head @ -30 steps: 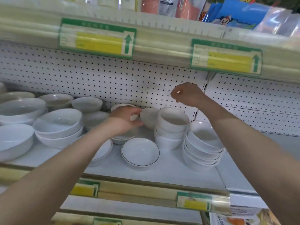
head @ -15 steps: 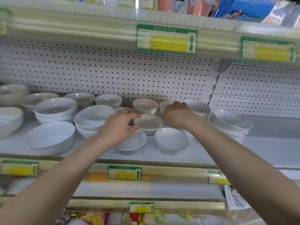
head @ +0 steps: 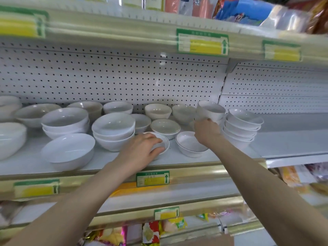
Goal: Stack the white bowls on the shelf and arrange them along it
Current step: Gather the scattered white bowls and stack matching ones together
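Noted both hands working on the shelf [head: 177,158]. My right hand [head: 206,131] was clamped on a small stack of deep white bowls [head: 211,110], lifted clear of the shelf at about 1 o'clock from frame centre, just beside the tilted stack of bowls [head: 243,128] at 3 o'clock of it. My left hand [head: 142,150] lay over a shallow rimmed bowl [head: 164,143] near the shelf's front edge, fingers curled on its rim; thumb hidden, so the grip looked closed but not firmly confirmed. A second rimmed bowl [head: 190,143] sat at 3 o'clock of that one, close beside but apart. Larger bowls [head: 113,129] stood stacked at 9 o'clock, more loose ones along the pegboard [head: 124,77] behind. Judgement: the step was consolidating matching bowls. To do it well, I would nest like with like, lower the held stack level so rims seat evenly, and keep it from knocking the leaning stack. The two rimmed bowls looked an obvious pair. Glazed ware probably slips; slow, square placement advised.
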Demonstrator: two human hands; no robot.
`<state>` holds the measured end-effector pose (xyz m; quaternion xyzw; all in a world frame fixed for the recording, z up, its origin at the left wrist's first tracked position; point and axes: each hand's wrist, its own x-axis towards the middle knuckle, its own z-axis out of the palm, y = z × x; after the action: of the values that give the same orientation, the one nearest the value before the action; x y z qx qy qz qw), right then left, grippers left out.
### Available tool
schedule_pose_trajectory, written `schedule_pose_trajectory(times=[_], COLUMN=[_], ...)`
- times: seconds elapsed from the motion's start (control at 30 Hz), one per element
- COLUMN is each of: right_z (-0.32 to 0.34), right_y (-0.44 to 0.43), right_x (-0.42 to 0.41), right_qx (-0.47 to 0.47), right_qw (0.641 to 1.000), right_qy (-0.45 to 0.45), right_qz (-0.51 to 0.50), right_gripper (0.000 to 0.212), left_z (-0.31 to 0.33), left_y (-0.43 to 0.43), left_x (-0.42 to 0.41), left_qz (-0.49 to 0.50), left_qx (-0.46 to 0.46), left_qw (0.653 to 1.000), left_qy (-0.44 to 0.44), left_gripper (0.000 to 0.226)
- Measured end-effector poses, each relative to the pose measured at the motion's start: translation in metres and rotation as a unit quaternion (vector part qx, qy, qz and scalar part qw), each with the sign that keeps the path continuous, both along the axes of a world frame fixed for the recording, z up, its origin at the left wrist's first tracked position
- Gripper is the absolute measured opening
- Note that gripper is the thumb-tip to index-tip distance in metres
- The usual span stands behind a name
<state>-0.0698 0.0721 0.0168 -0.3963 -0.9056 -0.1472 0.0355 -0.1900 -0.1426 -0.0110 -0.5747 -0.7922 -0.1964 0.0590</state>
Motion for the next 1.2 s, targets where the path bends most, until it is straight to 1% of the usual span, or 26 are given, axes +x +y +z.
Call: schedule_pose_trajectory(times=[0.1,0.13,0.17,0.2,0.23,0.27,0.37,0.4,0.47,0.5,0.57,0.6,0.63,0.7,0.77,0.8,0.87,0.93,1.0,1.03,1.13,1.17,1.2], right_z=[0.005,0.009,0.011,0.014,0.019,0.024,0.045,0.051,0.059,0.061,0.062,0.06,0.057,0.05,0.044,0.041,0.037,0.033,0.028,0.026,0.02,0.02,0.021], right_y=[0.01,0.012,0.016,0.018,0.018,0.019,0.017,0.017,0.01,0.005,-0.01,-0.017,-0.023,-0.036,-0.043,-0.044,-0.048,-0.049,-0.047,-0.046,-0.035,-0.031,-0.026], right_x=[0.011,0.015,0.018,0.021,0.022,0.022,0.021,0.018,0.012,0.008,-0.002,-0.008,-0.013,-0.022,-0.029,-0.031,-0.035,-0.042,-0.052,-0.056,-0.063,-0.063,-0.062], right_qx=[-0.097,-0.129,-0.156,-0.172,-0.179,-0.181,-0.181,-0.19,-0.238,-0.264,-0.331,-0.357,-0.366,-0.362,-0.373,-0.378,-0.374,-0.383,-0.396,-0.394,-0.383,-0.381,-0.376], right_qw=[0.995,0.991,0.986,0.982,0.98,0.978,0.971,0.965,0.943,0.93,0.905,0.896,0.895,0.902,0.892,0.887,0.893,0.895,0.892,0.894,0.902,0.903,0.904], right_qy=[0.037,0.046,0.059,0.068,0.081,0.096,0.153,0.178,0.232,0.253,0.267,0.264,0.252,0.233,0.251,0.259,0.241,0.214,0.199,0.186,0.145,0.134,0.126], right_qz=[-0.007,-0.011,-0.019,-0.026,-0.033,-0.039,-0.039,-0.039,-0.032,-0.019,0.01,0.025,0.034,0.043,0.051,0.057,0.066,0.079,0.094,0.104,0.138,0.15,0.16], right_gripper=[0.01,0.013,0.021,0.028,0.031,0.029,0.012,0.016,0.027,0.028,0.024,0.024,0.022,0.012,0.018,0.018,0.015,0.019,0.027,0.028,0.017,0.015,0.018], left_z=[-0.005,-0.006,-0.007,-0.009,-0.011,-0.014,-0.029,-0.034,-0.043,-0.045,-0.047,-0.048,-0.048,-0.049,-0.051,-0.051,-0.052,-0.051,-0.047,-0.044,-0.038,-0.038,-0.037], left_y=[-0.004,-0.006,-0.008,-0.01,-0.012,-0.014,-0.02,-0.023,-0.029,-0.032,-0.038,-0.039,-0.041,-0.043,-0.044,-0.045,-0.044,-0.042,-0.038,-0.035,-0.025,-0.022,-0.02], left_x=[-0.002,-0.001,0.0,0.002,0.004,0.005,0.007,0.007,0.009,0.009,0.012,0.013,0.014,0.015,0.014,0.014,0.015,0.018,0.023,0.024,0.027,0.028,0.029], left_qz=[-0.007,-0.004,0.001,0.008,0.015,0.025,0.048,0.053,0.068,0.077,0.097,0.106,0.115,0.133,0.153,0.163,0.186,0.216,0.244,0.257,0.285,0.29,0.294], left_qx=[0.009,0.011,0.021,0.037,0.057,0.074,0.117,0.13,0.143,0.149,0.169,0.179,0.184,0.185,0.177,0.171,0.154,0.129,0.115,0.114,0.112,0.114,0.118], left_qw=[1.0,1.0,1.0,0.999,0.998,0.997,0.992,0.99,0.987,0.986,0.98,0.978,0.976,0.973,0.971,0.97,0.969,0.967,0.96,0.956,0.944,0.942,0.939], left_qy=[0.0,-0.002,-0.004,-0.008,-0.013,-0.019,-0.026,-0.022,-0.019,-0.022,-0.028,-0.029,-0.03,-0.038,-0.048,-0.05,-0.049,-0.048,-0.067,-0.082,-0.122,-0.129,-0.133], left_gripper=[0.058,0.061,0.065,0.071,0.074,0.073,0.059,0.058,0.063,0.066,0.07,0.07,0.071,0.072,0.069,0.066,0.063,0.069,0.075,0.078,0.083,0.084,0.085])
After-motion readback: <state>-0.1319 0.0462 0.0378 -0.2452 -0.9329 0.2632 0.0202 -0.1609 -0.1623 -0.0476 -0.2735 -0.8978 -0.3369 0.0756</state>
